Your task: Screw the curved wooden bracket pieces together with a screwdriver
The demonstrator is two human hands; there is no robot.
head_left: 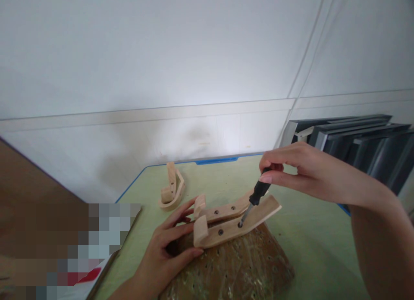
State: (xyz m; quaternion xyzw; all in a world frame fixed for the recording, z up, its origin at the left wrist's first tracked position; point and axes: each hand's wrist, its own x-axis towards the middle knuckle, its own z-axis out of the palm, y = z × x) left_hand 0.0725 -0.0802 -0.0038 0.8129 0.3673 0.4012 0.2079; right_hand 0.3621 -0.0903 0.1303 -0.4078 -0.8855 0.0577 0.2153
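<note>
My right hand (293, 164) is closed on the black handle of a screwdriver (259, 191). The screwdriver slants down, and its tip sits at a hole in the nearer wooden hook (231, 236). A dark screw head (221, 232) shows in that hook's other hole. Close behind lies a second wooden hook (224, 214) with two screws in it. Both rest on a brown, tape-wrapped block (236, 270) dotted with small holes. My left hand (166, 244) steadies the hooks at their left ends, thumb in front and fingers behind.
Loose wooden hooks (172, 188) lie at the back left of the green table (317, 248). A white wall (161, 67) rises behind it. Dark panels (365, 140) stand at the right. A brown board (42, 192) and a partly blurred item are on the left.
</note>
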